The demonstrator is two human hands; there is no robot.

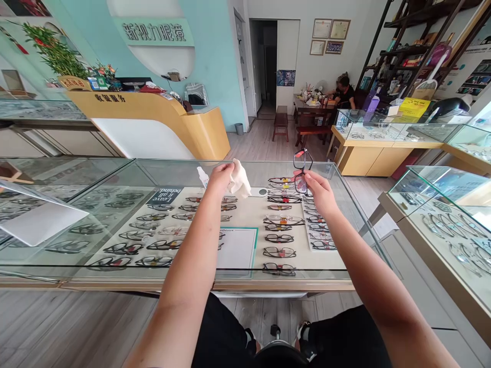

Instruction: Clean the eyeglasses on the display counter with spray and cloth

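My left hand (222,176) pinches a cream cleaning cloth (240,180) that hangs down from its fingers above the glass counter. Just left of that hand a small white bottle (202,176) stands tilted in view, partly hidden by the hand. My right hand (317,188) is closed on a pair of dark-framed eyeglasses (303,161), held up on end with one lens above the other. A red label shows on the upper lens. Cloth and eyeglasses are apart.
Rows of eyeglasses (279,238) lie inside the glass display counter (238,281) below my arms. A white angled panel (49,217) stands at the left. Another display case (441,214) is on the right. A person (344,93) sits at a far table.
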